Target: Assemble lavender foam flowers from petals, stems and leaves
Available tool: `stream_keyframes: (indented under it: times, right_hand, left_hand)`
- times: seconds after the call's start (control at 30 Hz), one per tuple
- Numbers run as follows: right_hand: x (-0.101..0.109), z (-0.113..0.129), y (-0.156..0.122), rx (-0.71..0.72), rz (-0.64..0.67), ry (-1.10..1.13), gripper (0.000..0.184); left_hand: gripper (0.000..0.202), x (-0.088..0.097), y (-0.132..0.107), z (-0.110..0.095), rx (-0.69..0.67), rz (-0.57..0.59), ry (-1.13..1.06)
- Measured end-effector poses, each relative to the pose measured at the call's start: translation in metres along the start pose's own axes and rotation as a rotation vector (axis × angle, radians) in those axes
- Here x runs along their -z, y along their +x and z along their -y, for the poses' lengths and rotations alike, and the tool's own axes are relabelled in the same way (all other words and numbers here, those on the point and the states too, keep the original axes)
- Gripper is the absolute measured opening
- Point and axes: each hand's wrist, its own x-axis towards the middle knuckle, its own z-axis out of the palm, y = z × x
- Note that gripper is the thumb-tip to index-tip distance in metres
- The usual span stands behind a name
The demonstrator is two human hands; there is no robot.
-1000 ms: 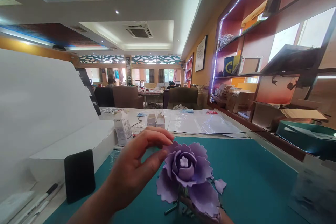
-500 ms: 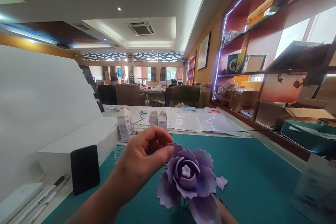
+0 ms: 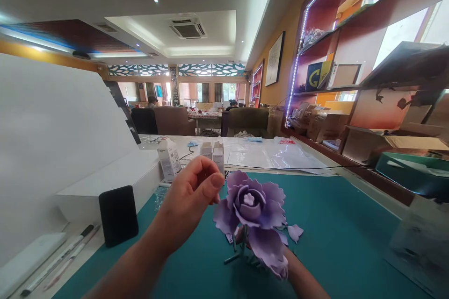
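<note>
A purple artificial flower [image 3: 256, 215] with ruffled petals and a pale centre faces up towards me. Beneath it my right hand [image 3: 240, 234] is closed around its stem region; petals cover most of that hand, and only a bit of finger and the forearm show. Green stem pieces [image 3: 234, 259] stick out below the bloom. My left hand [image 3: 194, 191] hovers just left of the petals with fingers curled and thumb against them. Nothing shows in it, though its fingertips are partly hidden. Loose purple petals [image 3: 295, 232] lie on the mat to the right.
A green mat [image 3: 336, 224] covers the table. To the left are a black upright panel [image 3: 119, 216], pens [image 3: 58, 259] and a white box [image 3: 105, 182]. Small white cartons [image 3: 169, 161] stand behind my left hand. A clear plastic bag [image 3: 417, 247] is at right.
My left hand has drawn back slightly left from the upper petal. The flower has tilted, showing its stem pieces and more loose petals behind it. My view has shifted slightly.
</note>
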Motion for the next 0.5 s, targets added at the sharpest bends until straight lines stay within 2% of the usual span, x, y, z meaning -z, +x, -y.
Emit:
stream_keyframes:
  times: [0.17, 0.5]
  right_hand:
    - [0.009, 0.012, -0.002, 0.024, 0.054, 0.035, 0.024]
    - [0.013, 0.02, -0.005, -0.008, 0.036, 0.038, 0.02]
  left_hand:
    - [0.029, -0.002, -0.002, 0.004, 0.104, 0.108, -0.067]
    - [0.018, -0.004, 0.008, 0.006, 0.208, 0.1, -0.186]
